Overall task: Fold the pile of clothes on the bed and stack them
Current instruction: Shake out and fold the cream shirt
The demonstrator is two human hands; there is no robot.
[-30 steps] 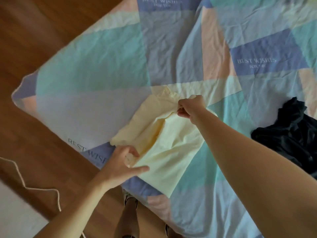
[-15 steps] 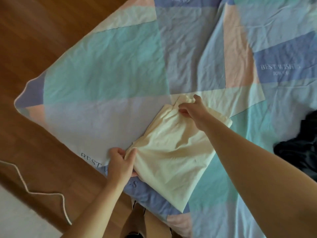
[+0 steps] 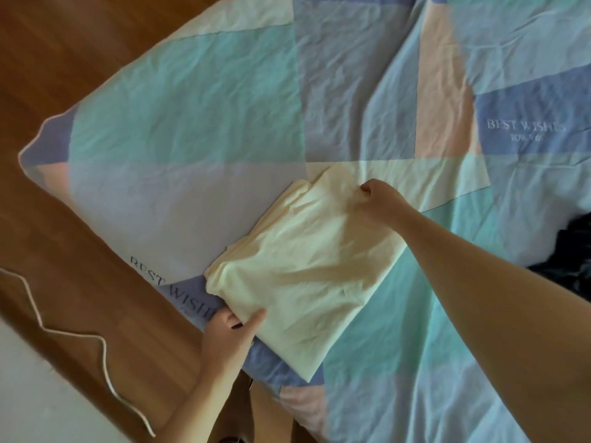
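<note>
A pale yellow garment [image 3: 303, 276] lies folded into a rough rectangle on the bed [image 3: 192, 100], near the bed's left front edge. My left hand [image 3: 232, 334] grips its near left edge, thumb on top and fingers underneath. At the far corner, my right hand [image 3: 382, 199] pinches the fabric, with my forearm stretched across the bed from the right. A dark garment [image 3: 572, 260] lies crumpled at the right edge of the view, mostly cut off.
The bed wears a patchwork cover in teal, lilac, blue and peach with "BEST WISHES" printed on it. Wooden floor [image 3: 80, 235] lies to the left and front. A white cord [image 3: 96, 350] snakes across the floor at lower left.
The loose left flap of the yellow garment has been folded over, so it now lies flat. My left hand slid down to the near edge; the view shifted left, hiding most of the dark garment.
</note>
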